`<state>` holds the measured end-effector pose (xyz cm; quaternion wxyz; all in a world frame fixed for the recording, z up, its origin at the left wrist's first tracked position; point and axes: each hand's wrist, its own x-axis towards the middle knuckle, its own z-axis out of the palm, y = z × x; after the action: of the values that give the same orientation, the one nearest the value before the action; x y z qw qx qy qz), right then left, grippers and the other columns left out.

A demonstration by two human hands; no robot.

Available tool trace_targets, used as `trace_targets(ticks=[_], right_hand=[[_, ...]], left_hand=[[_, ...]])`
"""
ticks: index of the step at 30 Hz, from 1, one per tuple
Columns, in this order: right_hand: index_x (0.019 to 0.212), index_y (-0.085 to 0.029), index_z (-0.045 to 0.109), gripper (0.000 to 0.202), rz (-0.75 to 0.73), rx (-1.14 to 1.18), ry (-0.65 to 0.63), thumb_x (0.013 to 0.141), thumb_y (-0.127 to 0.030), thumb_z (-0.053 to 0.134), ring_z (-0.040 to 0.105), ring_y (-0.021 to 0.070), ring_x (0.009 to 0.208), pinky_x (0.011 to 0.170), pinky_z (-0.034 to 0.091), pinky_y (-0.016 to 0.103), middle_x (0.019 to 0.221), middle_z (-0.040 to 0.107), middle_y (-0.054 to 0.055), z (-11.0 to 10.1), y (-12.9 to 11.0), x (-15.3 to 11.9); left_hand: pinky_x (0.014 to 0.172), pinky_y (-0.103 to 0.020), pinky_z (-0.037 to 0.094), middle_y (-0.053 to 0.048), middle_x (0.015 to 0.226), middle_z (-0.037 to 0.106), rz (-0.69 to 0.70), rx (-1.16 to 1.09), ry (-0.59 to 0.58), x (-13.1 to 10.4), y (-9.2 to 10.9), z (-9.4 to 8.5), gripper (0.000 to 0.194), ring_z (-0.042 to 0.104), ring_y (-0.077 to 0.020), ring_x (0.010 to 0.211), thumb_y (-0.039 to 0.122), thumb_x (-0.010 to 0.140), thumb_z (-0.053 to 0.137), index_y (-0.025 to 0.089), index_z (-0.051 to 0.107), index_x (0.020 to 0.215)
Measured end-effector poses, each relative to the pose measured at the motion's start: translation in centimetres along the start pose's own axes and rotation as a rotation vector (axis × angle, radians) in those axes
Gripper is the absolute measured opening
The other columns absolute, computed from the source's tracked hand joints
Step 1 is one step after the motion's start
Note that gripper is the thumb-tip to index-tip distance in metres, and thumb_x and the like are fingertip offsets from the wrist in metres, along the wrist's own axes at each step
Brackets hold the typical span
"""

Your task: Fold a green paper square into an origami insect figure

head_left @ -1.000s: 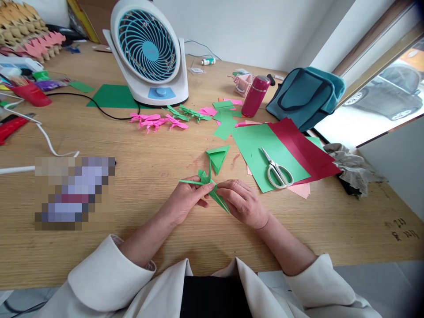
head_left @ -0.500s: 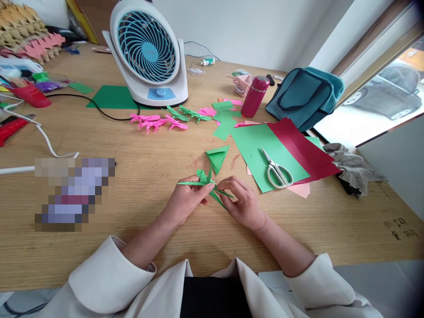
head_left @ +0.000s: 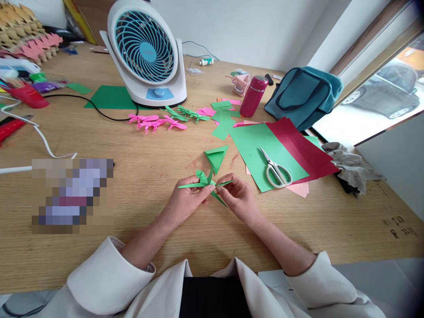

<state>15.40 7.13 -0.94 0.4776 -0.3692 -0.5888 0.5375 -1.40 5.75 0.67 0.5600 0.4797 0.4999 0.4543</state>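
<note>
A green folded paper figure with several thin points is held just above the table, between my two hands. My left hand pinches its body between thumb and fingers, one point jutting out leftward over the hand. With thumb and fingertips my right hand grips a narrow point on the right side. Another point slants down toward the right, below the fingers. Just beyond the figure lies a green folded paper triangle. Farther back, pink folded paper figures and green folded paper figures rest on the table.
White-handled scissors lie on green paper and red paper at right. Behind stand a fan, a red flask and a teal bag. A blurred-out object is at left; a white cable runs behind it.
My right hand's fingers have shifted and closed on the right-hand point, which now tilts upward rather than down. The left hand keeps its hold on the figure.
</note>
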Motion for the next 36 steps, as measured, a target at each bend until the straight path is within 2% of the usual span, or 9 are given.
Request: trace_targets(ticks=[3,7,14,19,23,27,30,36], right_hand=[[0.081,-0.022,0.053,0.034,0.065,0.068,-0.006,0.082,-0.049,0.075,0.055,0.0125,0.064,0.061,0.050,0.026,0.073,0.058,-0.002,0.1,-0.1,0.2],[0.083,-0.023,0.052,0.037,0.113,0.145,-0.010,0.080,-0.049,0.077,0.055,0.0126,0.067,0.064,0.050,0.027,0.075,0.057,-0.002,0.2,-0.3,0.3],[0.087,-0.024,0.049,0.040,0.084,0.191,0.038,0.078,-0.046,0.080,0.054,0.0115,0.070,0.068,0.051,0.025,0.078,0.054,-0.003,0.3,0.1,0.3],[0.087,-0.023,0.052,0.038,0.072,0.186,0.013,0.079,-0.048,0.079,0.056,0.0115,0.069,0.066,0.051,0.025,0.077,0.056,-0.003,0.4,0.2,0.3],[0.088,-0.023,0.057,0.028,-0.005,0.039,-0.011,0.087,-0.046,0.071,0.060,0.0136,0.071,0.066,0.053,0.027,0.078,0.062,-0.001,0.3,0.1,0.0],[0.087,-0.022,0.060,0.009,-0.231,-0.330,0.027,0.092,-0.027,0.065,0.062,0.0141,0.078,0.073,0.052,0.028,0.082,0.063,0.000,-0.1,-0.3,-0.3],[0.088,-0.022,0.058,0.006,-0.358,-0.483,0.026,0.093,-0.021,0.062,0.061,0.0144,0.079,0.073,0.051,0.028,0.084,0.062,0.001,-0.4,-0.6,-0.4],[0.089,-0.021,0.056,0.006,-0.366,-0.544,-0.028,0.095,-0.018,0.056,0.060,0.0158,0.081,0.073,0.051,0.029,0.085,0.060,0.003,-0.3,-1.1,-0.4]], left_hand=[[0.054,-0.020,0.055,-0.001,0.076,0.067,0.006,0.025,-0.019,-0.1,0.0,-0.1,0.038,0.065,-0.0148,0.071,0.053,0.072,0.079,0.018,0.066,0.080],[0.058,-0.022,0.058,0.001,0.075,0.062,0.052,0.084,-0.024,-0.2,0.0,-0.1,0.033,0.061,-0.0131,0.068,0.050,0.077,0.076,0.019,0.064,0.078],[0.057,-0.023,0.058,0.001,0.072,0.058,0.110,0.144,0.018,-0.4,0.0,0.4,0.028,0.058,-0.0124,0.063,0.044,0.080,0.073,0.019,0.060,0.074],[0.055,-0.024,0.059,0.000,0.074,0.061,0.082,0.068,0.042,-0.5,0.1,0.6,0.032,0.060,-0.0131,0.064,0.048,0.078,0.074,0.018,0.063,0.077],[0.051,-0.022,0.056,0.003,0.064,0.057,0.046,-0.001,0.068,-0.4,0.4,0.6,0.038,0.057,-0.0109,0.057,0.051,0.075,0.076,0.017,0.060,0.072],[0.050,-0.020,0.053,0.004,0.064,0.056,0.043,-0.015,0.083,-0.3,0.5,0.5,0.039,0.057,-0.0100,0.057,0.050,0.075,0.077,0.017,0.056,0.070],[0.051,-0.020,0.053,0.004,0.065,0.057,0.048,-0.006,0.074,-0.3,0.5,0.5,0.038,0.056,-0.0097,0.057,0.050,0.076,0.076,0.017,0.056,0.071],[0.052,-0.021,0.052,0.004,0.064,0.056,0.060,0.013,0.053,-0.3,0.5,0.6,0.036,0.055,-0.0101,0.057,0.048,0.077,0.075,0.018,0.056,0.070]])
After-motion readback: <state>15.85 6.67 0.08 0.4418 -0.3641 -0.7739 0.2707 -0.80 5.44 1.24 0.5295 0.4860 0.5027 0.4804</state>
